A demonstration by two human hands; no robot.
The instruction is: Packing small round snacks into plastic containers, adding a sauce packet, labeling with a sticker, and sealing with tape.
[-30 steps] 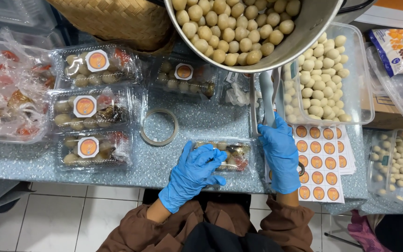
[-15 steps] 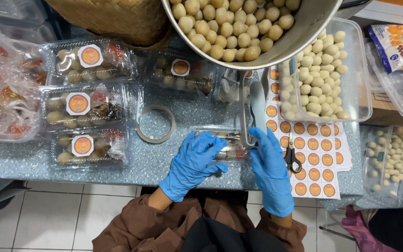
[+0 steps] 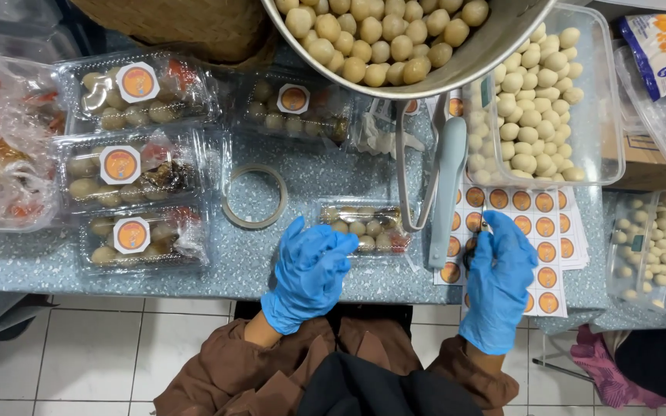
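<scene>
The left hand (image 3: 310, 270), fingers loosely curled, touches the clear food box (image 3: 365, 226) at its seven o'clock. At the box's three o'clock, the right hand (image 3: 499, 277) pinches at the sticker sheet (image 3: 537, 231); whether it grips a sticker cannot be told.

Tape ring (image 3: 254, 196) left of small tray (image 3: 364, 226), sticker sheet (image 3: 537, 231) to its right, bowl (image 3: 418, 38) behind.

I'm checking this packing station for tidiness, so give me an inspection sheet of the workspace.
Surface: speckled blue-grey counter, crowded.
Job's things: clear clamshell box of round balls; sticker sheet.
Clutter: three labelled boxes at left, tape ring, tongs, metal bowl, open tub.
Hands: left hand gloved, on the box; right hand gloved, on the stickers.
Cables: nothing seen.
Surroundings: wicker basket, tiled floor.
</scene>
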